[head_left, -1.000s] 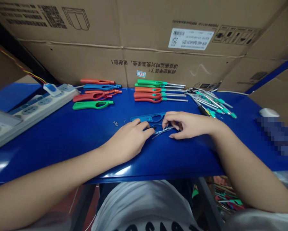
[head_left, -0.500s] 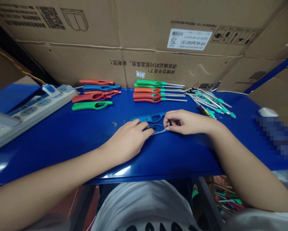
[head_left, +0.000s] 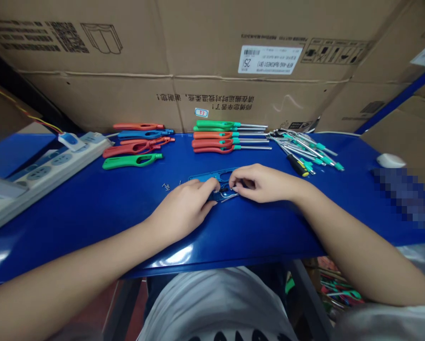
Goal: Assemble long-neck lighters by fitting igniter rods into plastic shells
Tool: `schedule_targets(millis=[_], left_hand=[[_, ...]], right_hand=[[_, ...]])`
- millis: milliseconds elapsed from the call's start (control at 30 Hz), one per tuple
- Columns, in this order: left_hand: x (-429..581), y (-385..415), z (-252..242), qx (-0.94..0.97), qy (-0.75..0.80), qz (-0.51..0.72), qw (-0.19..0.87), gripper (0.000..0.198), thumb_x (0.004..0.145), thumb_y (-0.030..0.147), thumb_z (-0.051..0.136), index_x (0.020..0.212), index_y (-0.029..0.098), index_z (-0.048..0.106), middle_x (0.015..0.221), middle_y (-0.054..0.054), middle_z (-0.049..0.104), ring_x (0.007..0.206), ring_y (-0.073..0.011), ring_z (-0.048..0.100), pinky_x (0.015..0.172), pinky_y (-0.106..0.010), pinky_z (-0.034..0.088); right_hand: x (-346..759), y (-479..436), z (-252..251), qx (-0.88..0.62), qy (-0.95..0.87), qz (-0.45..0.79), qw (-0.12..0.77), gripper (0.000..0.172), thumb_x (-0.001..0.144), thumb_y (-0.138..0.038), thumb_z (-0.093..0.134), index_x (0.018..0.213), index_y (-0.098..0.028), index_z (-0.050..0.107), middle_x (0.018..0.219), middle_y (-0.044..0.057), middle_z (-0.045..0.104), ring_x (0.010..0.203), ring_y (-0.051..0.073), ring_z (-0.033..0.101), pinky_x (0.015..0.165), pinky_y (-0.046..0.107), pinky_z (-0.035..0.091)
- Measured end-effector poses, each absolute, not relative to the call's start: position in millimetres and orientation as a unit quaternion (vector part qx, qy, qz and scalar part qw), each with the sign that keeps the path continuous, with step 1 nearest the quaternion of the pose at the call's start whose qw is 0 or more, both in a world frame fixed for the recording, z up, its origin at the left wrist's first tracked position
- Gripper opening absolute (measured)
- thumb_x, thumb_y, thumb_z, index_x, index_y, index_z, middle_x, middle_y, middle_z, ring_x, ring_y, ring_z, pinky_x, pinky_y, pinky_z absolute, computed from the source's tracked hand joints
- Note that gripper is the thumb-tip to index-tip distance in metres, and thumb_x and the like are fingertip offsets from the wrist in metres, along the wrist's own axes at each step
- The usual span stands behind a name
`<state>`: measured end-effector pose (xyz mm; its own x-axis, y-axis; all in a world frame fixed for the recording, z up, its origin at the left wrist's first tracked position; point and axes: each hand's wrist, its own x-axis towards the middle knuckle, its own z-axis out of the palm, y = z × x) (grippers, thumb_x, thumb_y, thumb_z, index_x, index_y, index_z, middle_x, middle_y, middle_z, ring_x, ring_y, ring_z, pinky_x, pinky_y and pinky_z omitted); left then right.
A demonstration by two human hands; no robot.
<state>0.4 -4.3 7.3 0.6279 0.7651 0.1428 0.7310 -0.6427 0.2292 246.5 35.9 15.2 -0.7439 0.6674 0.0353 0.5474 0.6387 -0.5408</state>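
Observation:
Two blue lighter casing halves lie at the middle of the blue table. The far half [head_left: 212, 176] shows its handle loop behind my fingers. On the near half [head_left: 217, 196], a small black part and thin wires show between my hands. My left hand [head_left: 189, 203] has its thumb and fingers bent round the near half's left end. Pinched fingers of my right hand [head_left: 260, 183] are at the wires on its right; what exactly they grip is too small to tell. Left of the casings lie several small screws [head_left: 166, 187].
Behind lie coloured casings [head_left: 132, 162], finished-looking lighters [head_left: 214, 145], and a pile of metal rods with green ends [head_left: 310, 149] beside a black-yellow screwdriver [head_left: 297, 166]. A power strip [head_left: 45, 173] runs along the left, a cardboard box [head_left: 127, 102] stands behind, and a white object [head_left: 392, 160] sits right.
The view has shifted slightly. My left fingers have moved from the black part to the near casing's left end, and my right hand has come a little closer to my left.

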Motion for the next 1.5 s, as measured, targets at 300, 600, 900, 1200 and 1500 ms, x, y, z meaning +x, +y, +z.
schedule_targets(millis=[300,600,900,1200,1500], left_hand=[[1.2,-2.8,2.7,0.901,0.393,0.140,0.118,0.020,0.093,0.017,0.064,0.111,0.021,0.057,0.109,-0.006,0.072,0.100,-0.0261,0.070,0.082,-0.037,0.055],[0.8,-2.4,-0.8,0.906,0.384,0.140,0.111,0.016,0.094,0.016,0.063,0.109,0.020,0.059,0.104,-0.005,0.072,0.098,-0.0261,0.069,0.080,-0.036,0.054],[1.4,-2.0,0.3,0.893,0.407,0.156,0.116,0.020,0.090,0.020,0.070,0.105,0.021,0.057,0.101,-0.002,0.074,0.091,-0.0256,0.072,0.072,-0.031,0.051],[0.8,1.0,-3.5,0.884,0.403,0.183,0.150,0.024,0.088,0.019,0.073,0.103,0.023,0.055,0.103,0.001,0.074,0.095,-0.0243,0.073,0.074,-0.030,0.051],[0.6,2.6,-3.6,0.866,0.416,0.198,0.193,0.025,0.085,0.018,0.076,0.100,0.022,0.056,0.100,0.001,0.074,0.094,-0.0225,0.073,0.079,-0.031,0.054]], right_hand=[[234.2,35.6,5.2,-0.398,-0.890,0.196,0.102,0.025,0.097,-0.035,0.056,0.084,-0.017,0.067,0.074,0.002,0.066,0.065,0.013,0.052,0.062,0.025,0.030],[226.3,34.8,2.1,-0.458,-0.857,0.214,0.104,0.025,0.093,-0.035,0.061,0.078,-0.017,0.069,0.062,-0.001,0.060,0.058,0.011,0.046,0.059,0.025,0.026],[224.6,31.2,6.2,-0.476,-0.846,0.217,0.098,0.030,0.093,-0.037,0.063,0.070,-0.017,0.064,0.057,-0.003,0.054,0.054,0.010,0.042,0.056,0.026,0.025],[219.2,29.4,3.1,-0.499,-0.840,0.194,0.090,0.033,0.091,-0.039,0.066,0.067,-0.017,0.062,0.058,-0.001,0.057,0.056,0.010,0.045,0.056,0.026,0.026],[216.8,31.4,-1.2,-0.508,-0.817,0.242,0.127,0.033,0.088,-0.038,0.070,0.064,-0.017,0.060,0.056,-0.003,0.055,0.055,0.010,0.047,0.057,0.025,0.028]])
